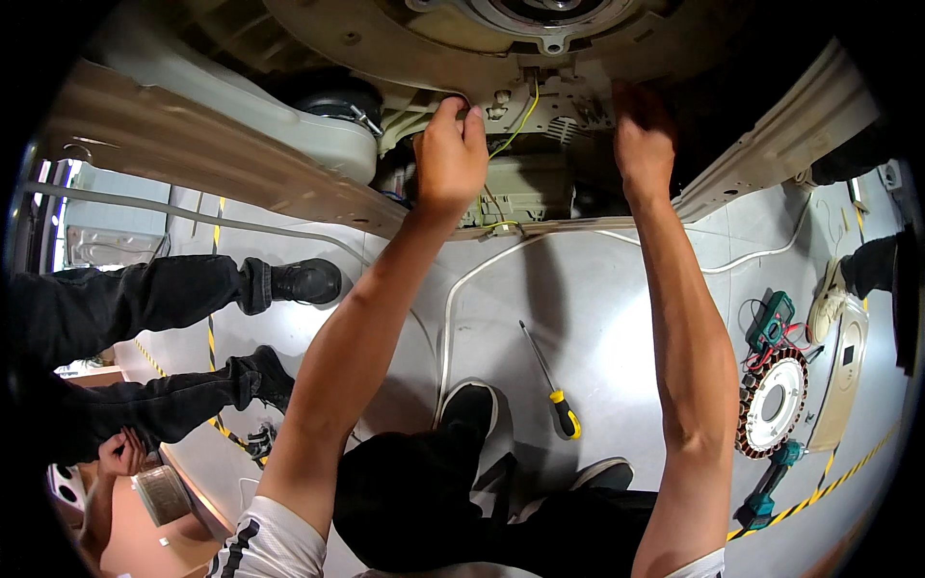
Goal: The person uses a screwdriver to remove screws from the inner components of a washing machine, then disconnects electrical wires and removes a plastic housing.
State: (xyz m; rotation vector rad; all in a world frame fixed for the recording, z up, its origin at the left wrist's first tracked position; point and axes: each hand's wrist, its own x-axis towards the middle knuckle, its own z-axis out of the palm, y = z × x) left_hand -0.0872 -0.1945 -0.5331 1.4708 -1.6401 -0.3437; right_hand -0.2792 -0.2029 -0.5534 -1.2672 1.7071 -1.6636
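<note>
Both arms reach into the open body of a washing machine, below its round tub (434,48). My left hand (451,154) is closed, thumb and fingers curled together at the left of a pale slotted plate (575,108); what they grip is hidden. At the plate's right end my right hand (644,144) is also closed, its fingertips lost in shadow. Between my hands a yellow-green wire (526,118) hangs down from beneath the tub. Lower down sits a pale plastic housing (530,188). A white rounded part with a black cap (337,101) lies left of my left hand.
A yellow-handled screwdriver (554,385) lies on the floor between my arms, beside a white hose (451,328). At right are a multimeter (771,318), a ring-shaped motor stator (774,405), a cordless driver (771,486) and a panel (840,376). Other people's legs (145,303) stand at left.
</note>
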